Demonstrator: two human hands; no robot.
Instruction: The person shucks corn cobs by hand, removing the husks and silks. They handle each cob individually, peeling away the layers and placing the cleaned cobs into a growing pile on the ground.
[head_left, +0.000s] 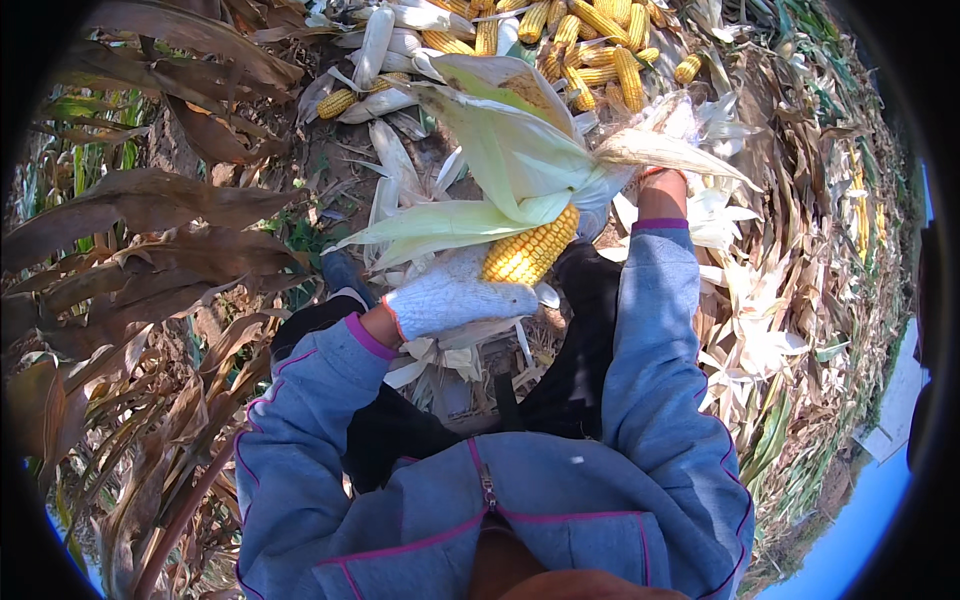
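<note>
My left hand (461, 296), in a white knitted glove, grips the lower end of a yellow ear of corn (532, 244). Pale green husk leaves (517, 161) are peeled back from the ear and fan up and to the left. The gloved right hand (667, 124) is at the upper right, beyond the husk's base, with a dry husk leaf (675, 150) across it. Husk and glare hide most of its fingers, so its grip is unclear.
Husked yellow ears (600, 60) lie in a pile ahead, beside ears in pale husks (375, 45). Dry brown corn stalks and leaves (187, 202) stand close on the left. Loose husks (757, 315) and flattened stalks cover ground on the right.
</note>
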